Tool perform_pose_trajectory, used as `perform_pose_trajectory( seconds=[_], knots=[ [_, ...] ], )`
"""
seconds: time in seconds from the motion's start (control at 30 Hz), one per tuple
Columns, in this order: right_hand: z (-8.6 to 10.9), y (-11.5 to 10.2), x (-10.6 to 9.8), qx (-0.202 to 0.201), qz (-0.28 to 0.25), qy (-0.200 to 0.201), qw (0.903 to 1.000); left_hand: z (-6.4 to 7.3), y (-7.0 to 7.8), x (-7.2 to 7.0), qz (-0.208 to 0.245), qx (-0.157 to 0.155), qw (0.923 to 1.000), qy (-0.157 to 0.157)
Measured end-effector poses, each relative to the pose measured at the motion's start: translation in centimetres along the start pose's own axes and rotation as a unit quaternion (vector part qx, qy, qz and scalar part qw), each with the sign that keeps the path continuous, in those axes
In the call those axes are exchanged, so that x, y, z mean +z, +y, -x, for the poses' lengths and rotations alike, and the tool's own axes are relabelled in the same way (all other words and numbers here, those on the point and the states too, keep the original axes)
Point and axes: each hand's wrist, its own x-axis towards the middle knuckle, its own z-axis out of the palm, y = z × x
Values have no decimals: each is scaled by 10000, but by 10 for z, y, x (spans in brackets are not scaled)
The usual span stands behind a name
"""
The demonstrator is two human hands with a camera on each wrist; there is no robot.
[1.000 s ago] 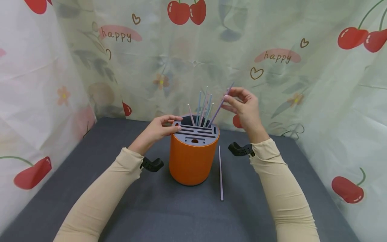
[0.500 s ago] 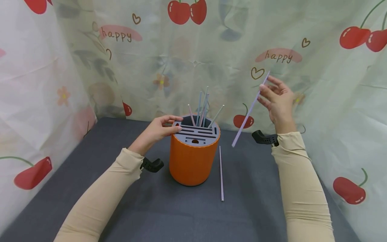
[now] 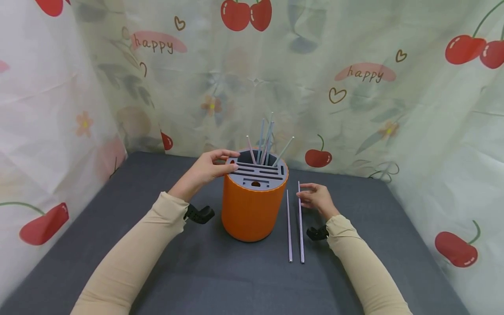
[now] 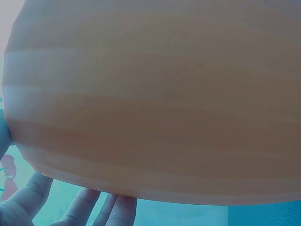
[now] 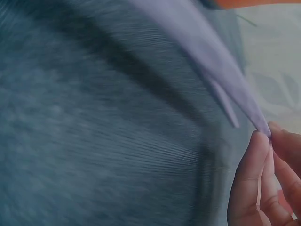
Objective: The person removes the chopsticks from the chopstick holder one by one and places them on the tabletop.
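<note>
Two slim lilac sticks stand out right of centre in the head view, side by side and apart. The right hand (image 3: 316, 199) pinches the upper end of the right-hand stick (image 3: 301, 227) between thumb and fingertips; whether that stick's lower end touches the dark table (image 3: 220, 284), I cannot tell. The left-hand stick (image 3: 289, 232) lies on the table, between it and the orange holder (image 3: 252, 214).

The holder stands upright at the middle of the frame. The left hand (image 3: 208, 168) grips its upper left edge, thumb on the slotted grey top (image 3: 256, 175); the left wrist view shows fingers against its side. Several thin sticks (image 3: 284, 151) lean in the holder's rear compartment. A cherry-printed curtain (image 3: 252, 65) fills the top of the frame.
</note>
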Motion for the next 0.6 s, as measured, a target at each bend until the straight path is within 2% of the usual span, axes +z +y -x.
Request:
perform_pose_trajectory(
  seconds=[0.23, 0.6],
  knots=[
    [-7, 17, 14, 403, 61, 106, 9991, 3, 2, 1, 11, -33, 10000, -35],
    [-3, 12, 22, 492, 515, 273, 9971, 3, 3, 0, -22, -54, 10000, 8]
  ],
)
